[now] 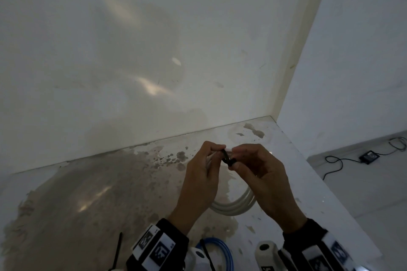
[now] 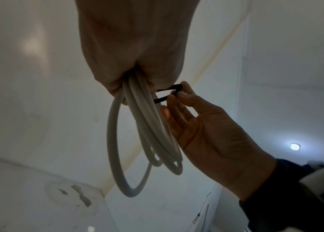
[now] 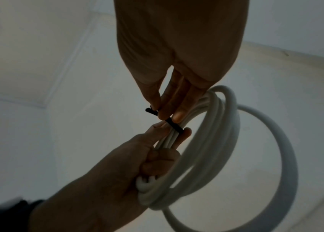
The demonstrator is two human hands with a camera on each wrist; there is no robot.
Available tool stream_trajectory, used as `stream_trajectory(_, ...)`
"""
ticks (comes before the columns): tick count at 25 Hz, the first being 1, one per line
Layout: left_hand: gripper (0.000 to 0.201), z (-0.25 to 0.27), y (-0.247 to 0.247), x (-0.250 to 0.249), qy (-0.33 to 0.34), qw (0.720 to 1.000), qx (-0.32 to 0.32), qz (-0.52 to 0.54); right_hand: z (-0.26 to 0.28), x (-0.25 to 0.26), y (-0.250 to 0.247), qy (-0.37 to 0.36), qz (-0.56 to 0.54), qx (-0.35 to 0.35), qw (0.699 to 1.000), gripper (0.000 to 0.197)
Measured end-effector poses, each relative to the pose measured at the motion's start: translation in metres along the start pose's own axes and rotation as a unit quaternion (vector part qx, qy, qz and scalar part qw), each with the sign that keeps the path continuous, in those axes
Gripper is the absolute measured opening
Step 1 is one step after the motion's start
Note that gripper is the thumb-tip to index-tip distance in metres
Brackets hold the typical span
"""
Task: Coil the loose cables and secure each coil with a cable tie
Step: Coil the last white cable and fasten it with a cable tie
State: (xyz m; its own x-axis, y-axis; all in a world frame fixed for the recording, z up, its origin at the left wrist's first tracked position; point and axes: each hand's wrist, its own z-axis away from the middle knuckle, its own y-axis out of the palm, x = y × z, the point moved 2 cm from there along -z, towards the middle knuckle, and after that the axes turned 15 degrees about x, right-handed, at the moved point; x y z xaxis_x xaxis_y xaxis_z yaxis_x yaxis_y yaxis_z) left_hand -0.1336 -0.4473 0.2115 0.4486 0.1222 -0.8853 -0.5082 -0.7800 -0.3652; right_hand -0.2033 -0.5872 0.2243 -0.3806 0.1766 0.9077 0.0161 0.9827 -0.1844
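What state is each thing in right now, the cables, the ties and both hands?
white cable: coiled, held up off the table.
black cable tie: wrapped round the white coil; whether it is locked cannot be told.
left hand: grips the coil.
right hand: pinches the tie.
blue cable: lying looped on the table.
spare black tie: lying loose on the table.

We see a stained white table point(image 1: 92, 185) set against a white wall point(image 1: 132, 39). On the floor point(image 1: 363, 182) to the right: a small black adapter point(image 1: 369, 156) with its thin black cord point(image 1: 334, 164). Ceiling light point(image 2: 295, 146) lit.
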Motion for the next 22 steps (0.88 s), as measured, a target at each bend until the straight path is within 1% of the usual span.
stream_trajectory(4, 0.016, 0.0, -0.003, 0.002, -0.017, 1.0, 0.008, 0.012, -0.003, -0.004, 0.002, -0.041, 0.111, 0.028, 0.993, 0.021)
stream_trajectory(6, 0.014, 0.002, -0.005, 0.0, -0.018, 1.0, 0.01, 0.015, -0.005, -0.007, 0.003, -0.047, 0.134, 0.026, 0.989, 0.021)
stream_trajectory(10, 0.013, 0.007, -0.008, -0.005, -0.019, 0.999, 0.005, 0.034, -0.008, -0.006, 0.009, -0.05, 0.139, 0.026, 0.989, 0.02)
stream_trajectory(13, 0.018, 0.011, -0.009, -0.007, -0.027, 0.998, 0.006, 0.058, -0.011, -0.006, 0.013, -0.047, 0.147, 0.025, 0.988, 0.019)
stream_trajectory(17, 0.022, 0.016, -0.013, -0.01, -0.025, 0.999, -0.001, 0.041, -0.013, -0.007, 0.02, -0.036, 0.137, 0.025, 0.99, 0.019)
stream_trajectory(20, 0.023, 0.016, -0.018, -0.007, -0.069, 0.995, -0.031, 0.07, -0.01, -0.005, 0.028, 0.002, 0.079, 0.032, 0.996, 0.026)
stream_trajectory(22, 0.024, 0.017, -0.02, -0.006, -0.089, 0.991, -0.042, 0.088, -0.009, -0.005, 0.032, 0.003, 0.082, 0.031, 0.996, 0.027)
